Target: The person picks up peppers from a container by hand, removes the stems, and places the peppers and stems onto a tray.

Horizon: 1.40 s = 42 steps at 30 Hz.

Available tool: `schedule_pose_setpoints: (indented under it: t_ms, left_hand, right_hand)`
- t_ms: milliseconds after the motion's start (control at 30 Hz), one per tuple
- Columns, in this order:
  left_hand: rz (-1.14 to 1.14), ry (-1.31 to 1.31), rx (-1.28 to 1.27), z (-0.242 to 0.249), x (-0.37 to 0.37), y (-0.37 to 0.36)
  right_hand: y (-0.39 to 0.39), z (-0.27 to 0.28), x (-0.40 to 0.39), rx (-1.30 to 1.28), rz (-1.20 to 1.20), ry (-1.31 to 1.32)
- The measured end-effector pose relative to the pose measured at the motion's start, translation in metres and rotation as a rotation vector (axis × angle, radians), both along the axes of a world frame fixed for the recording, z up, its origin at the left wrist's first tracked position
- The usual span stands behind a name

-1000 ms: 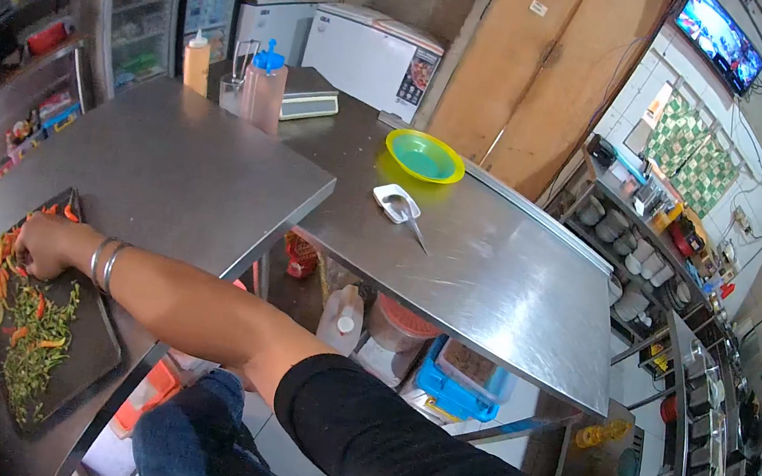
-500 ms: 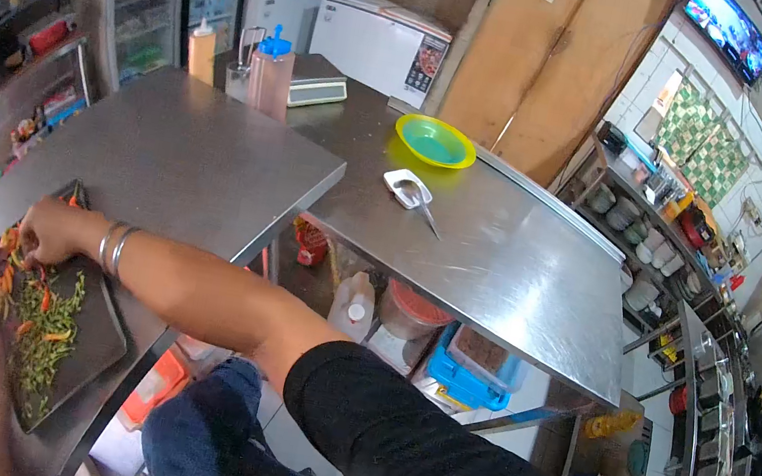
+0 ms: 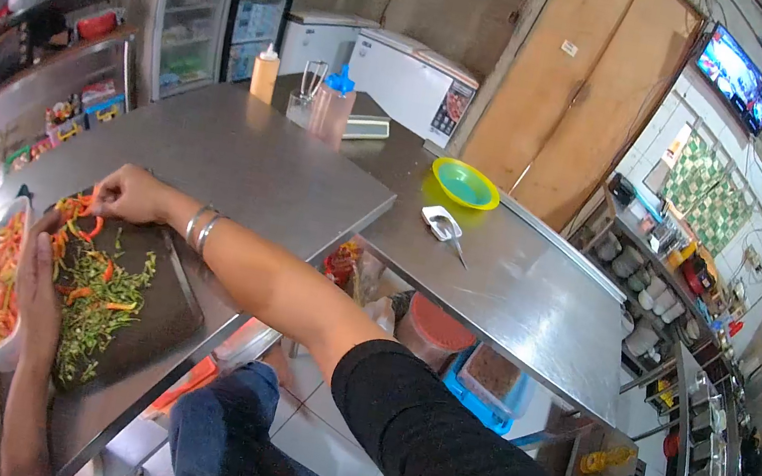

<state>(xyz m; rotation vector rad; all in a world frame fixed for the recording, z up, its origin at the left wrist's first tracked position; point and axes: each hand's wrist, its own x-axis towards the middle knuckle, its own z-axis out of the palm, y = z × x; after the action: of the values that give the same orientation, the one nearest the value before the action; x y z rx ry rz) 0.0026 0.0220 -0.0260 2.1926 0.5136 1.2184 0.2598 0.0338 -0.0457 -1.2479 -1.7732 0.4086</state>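
Note:
A dark rectangular tray (image 3: 174, 289) lies on the steel table, spread with green stems (image 3: 100, 322) and several red and orange chili peppers (image 3: 80, 220). Over its far left corner, my right hand (image 3: 134, 195) is closed, thumb and fingers pinched on a chili pepper (image 3: 98, 201). My left hand (image 3: 42, 287) stands on edge between the tray and a white plastic container (image 3: 6, 355), fingers stretched out and nothing visible in it. Red chili peppers fill much of that container, partly behind the left hand.
A white dish with a spoon (image 3: 444, 223) and a yellow-green plate (image 3: 462, 184) sit on the far steel table. Two squeeze bottles, one with a blue cap (image 3: 333, 109), stand beside a scale (image 3: 366, 128). Under the table are lidded tubs (image 3: 434, 328).
The camera view has shifted, bringing the container more into view. My right hand has lifted from low among the chili peppers toward the tray's far edge; the left hand now stands more upright.

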Motion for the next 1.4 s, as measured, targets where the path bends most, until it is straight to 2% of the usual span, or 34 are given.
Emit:
schedule_pose_setpoints:
  t_ms: [67,133,167,200,300,333,367,400,433,533,633,667,700,767,800,833,867,900,933,967,1000,1033,1067,1167,1233,1400]
  left_hand:
    - [-0.069,-0.129,-0.174,-0.004,0.002,0.005]
    - [-0.039,-0.153,-0.196,-0.007,0.000,0.014]
    - [-0.021,-0.173,-0.227,-0.008,0.000,0.019]
    - [-0.003,-0.197,-0.262,-0.010,0.001,0.022]
    - [0.009,-0.240,-0.328,-0.007,0.005,0.013]
    - [0.030,-0.224,-0.347,-0.007,0.004,0.013]
    - [0.040,-0.220,-0.346,-0.006,0.006,0.012]
    - [0.092,-0.215,-0.186,-0.004,0.008,0.011]
    - [0.139,-0.200,-0.030,-0.006,0.009,0.011]
    - [0.071,-0.096,-0.185,-0.005,0.007,0.014]
    - [0.065,-0.065,-0.240,-0.010,0.007,0.026]
    - [0.041,-0.064,-0.300,-0.013,0.004,0.030]
    - [0.095,-0.086,-0.308,-0.006,0.009,0.017]
    - [0.185,0.010,-0.321,-0.005,0.008,0.014]
    - [0.176,0.040,-0.448,0.012,0.010,-0.007]
    - [0.161,-0.072,-0.413,0.000,0.015,-0.002]
    - [0.072,0.012,-0.470,0.005,0.009,-0.001]
    - [0.085,0.001,-0.485,0.007,0.012,-0.004]
    - [0.060,-0.045,-0.484,0.003,0.012,0.000]
    - [0.092,0.024,-0.525,0.012,0.009,-0.005]
    - [0.058,-0.034,-0.565,0.009,0.009,-0.002]
    - [0.011,-0.093,-0.597,0.005,0.007,0.002]
    - [0.013,-0.105,-0.561,0.004,0.005,0.002]
    - [0.018,-0.141,-0.484,-0.001,0.009,0.005]
    - [0.015,-0.159,-0.447,-0.004,0.010,0.007]
    - [0.086,-0.158,-0.337,-0.008,0.013,0.011]
  right_hand:
    - [0.004,0.003,0.002,0.004,0.049,0.031]
    - [0.007,0.013,-0.003,-0.161,0.160,0.231]
    - [0.009,0.019,-0.002,-0.280,0.199,0.265]
    - [0.011,0.026,-0.007,-0.285,0.204,0.269]
    - [0.004,0.046,-0.027,-0.047,0.264,0.206]
    - [0.002,0.042,-0.031,-0.050,0.269,0.206]
    - [0.001,0.036,-0.037,0.075,0.257,0.253]
    - [0.000,0.034,-0.044,0.201,0.245,0.307]
    - [-0.001,0.032,-0.047,0.199,0.250,0.326]
    - [-0.011,0.030,-0.052,0.150,0.290,0.437]
    - [-0.024,0.033,-0.050,0.103,0.333,0.404]
    - [-0.027,0.033,-0.050,0.098,0.269,0.299]
    - [-0.031,0.035,-0.053,0.091,0.214,0.197]
    - [-0.034,0.034,-0.051,0.141,0.271,0.186]
    - [-0.035,0.033,-0.051,0.113,0.273,0.205]
    - [-0.037,0.035,-0.050,0.079,0.288,0.217]
    - [-0.040,0.040,-0.046,0.109,0.245,0.090]
    - [-0.032,0.037,-0.043,0.211,0.250,0.005]
    - [-0.037,0.040,-0.047,0.135,0.262,0.085]
    - [-0.042,0.046,-0.048,0.107,0.207,0.006]
    - [-0.042,0.045,-0.047,0.036,0.163,-0.037]
    - [-0.032,0.037,-0.045,0.139,0.141,-0.088]
    - [-0.022,0.029,-0.043,0.246,0.105,-0.139]
    - [-0.036,0.041,-0.053,0.193,0.093,-0.098]
    - [-0.036,0.040,-0.055,0.208,0.004,-0.149]
    - [-0.035,0.041,-0.053,0.180,-0.013,-0.222]
